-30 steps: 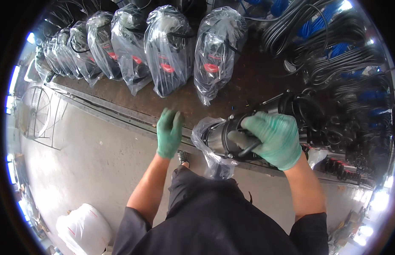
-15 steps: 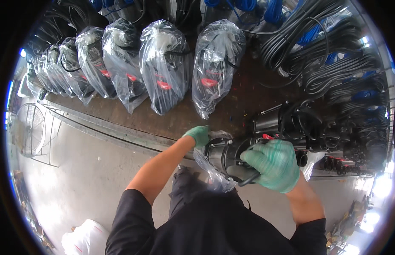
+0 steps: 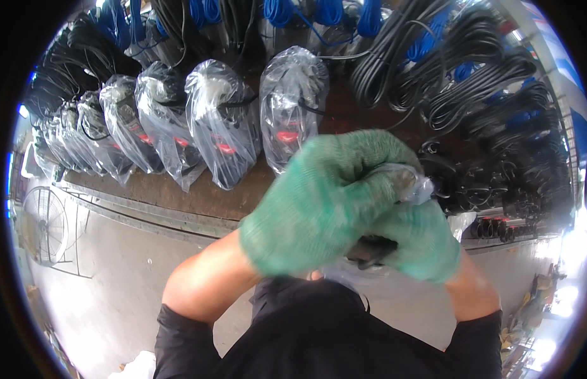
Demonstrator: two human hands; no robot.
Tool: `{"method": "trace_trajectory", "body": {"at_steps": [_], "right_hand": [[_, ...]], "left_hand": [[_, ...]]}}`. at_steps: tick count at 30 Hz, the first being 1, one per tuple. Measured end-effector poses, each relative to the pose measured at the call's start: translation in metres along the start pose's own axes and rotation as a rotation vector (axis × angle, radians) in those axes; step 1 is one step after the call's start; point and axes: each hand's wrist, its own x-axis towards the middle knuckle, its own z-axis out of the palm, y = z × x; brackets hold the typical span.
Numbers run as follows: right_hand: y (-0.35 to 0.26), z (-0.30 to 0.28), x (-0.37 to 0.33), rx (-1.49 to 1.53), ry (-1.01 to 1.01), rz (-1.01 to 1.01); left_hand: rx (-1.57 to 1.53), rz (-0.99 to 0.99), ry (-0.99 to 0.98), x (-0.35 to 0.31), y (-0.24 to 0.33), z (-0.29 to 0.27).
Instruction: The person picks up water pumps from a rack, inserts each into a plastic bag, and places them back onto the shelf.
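Close to the camera, my green-gloved left hand [image 3: 325, 202] pinches the bunched edge of a clear plastic bag [image 3: 421, 189]. Partly behind it, my gloved right hand [image 3: 423, 243] is closed on a black pump [image 3: 371, 251], whose dark top shows just below the hands. My gloves hide most of that pump, and blurred clear plastic hangs around it. Just beyond my left hand stands a bagged pump [image 3: 290, 107] with a red label.
A row of bagged pumps [image 3: 224, 136] runs left along the brown bench [image 3: 173, 196]. Coiled black cables [image 3: 470, 57] and blue cables [image 3: 369, 19] lie at the back and right. Unbagged black pumps [image 3: 489, 177] crowd the right side. A fan [image 3: 44, 224] stands at far left.
My left hand has come up and right, from low beside the pump to over its top, pulling up the bag's edge. The right hand stays near the pump's top. The view has shifted slightly.
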Motion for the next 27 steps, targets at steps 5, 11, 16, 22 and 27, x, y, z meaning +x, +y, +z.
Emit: {"method": "trace_trajectory", "body": {"at_steps": [5, 11, 16, 22, 27], "right_hand": [[0.015, 0.001, 0.028, -0.132, -0.176, 0.120], [0.032, -0.001, 0.044, -0.117, -0.148, -0.008], [0.033, -0.075, 0.027, -0.039, -0.082, 0.312], [0.070, -0.037, 0.026, -0.411, 0.392, 0.088], [0.071, -0.050, 0.053, -0.326, -0.085, 0.263]], "left_hand": [[0.731, 0.400, 0.101, 0.020, -0.029, -0.035], [0.272, -0.096, 0.274, 0.030, -0.012, -0.033], [0.529, 0.003, 0.292, 0.017, -0.015, -0.035], [0.458, 0.180, 0.262, 0.011, -0.031, -0.033], [0.153, 0.381, 0.234, 0.017, -0.072, -0.066]]}}
